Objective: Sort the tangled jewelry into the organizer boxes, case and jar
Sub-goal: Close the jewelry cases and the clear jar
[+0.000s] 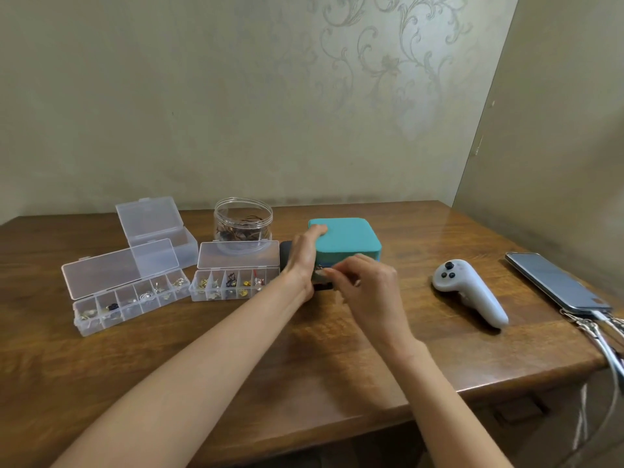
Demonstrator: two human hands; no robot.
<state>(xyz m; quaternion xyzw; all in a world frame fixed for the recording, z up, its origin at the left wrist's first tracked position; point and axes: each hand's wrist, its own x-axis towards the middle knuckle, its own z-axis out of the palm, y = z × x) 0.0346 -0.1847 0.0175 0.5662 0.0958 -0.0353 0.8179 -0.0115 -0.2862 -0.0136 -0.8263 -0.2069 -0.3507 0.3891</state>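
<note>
1. While the left hand (304, 256) gripped the far-left corner of the teal case (351, 239), fingers curled over its lid, the right hand (369, 287) pinched a small jewelry piece (320, 272) at the case's near-left edge.
2. The case stood mid-table (304, 359), toward the back edge, just right of the jar (243, 221).
3. Judged step: loading an item into the case, with the lid apparently held up. The lid's true angle could not be confirmed.
4. The next move, in my judgement, called for sliding the piece into the dark opening beneath the lid, releasing the pinch cleanly, then lowering the lid without trapping anything.
5. The left organizer box (128, 298), near the left edge, and the middle organizer box (233, 282), just left of the case, lay open and part-filled. A deeper clear box (162, 234) stood open behind them, its contents not discernible.
6. Hidden or unclear: both hands covered the case interior. The piece was blurred, so its type was undeterminable. The jar's dark contents could not be identified.
7. A controller (469, 292) and a phone (557, 282) lay toward the right edge, and the frame cut off the phone's cable.
</note>
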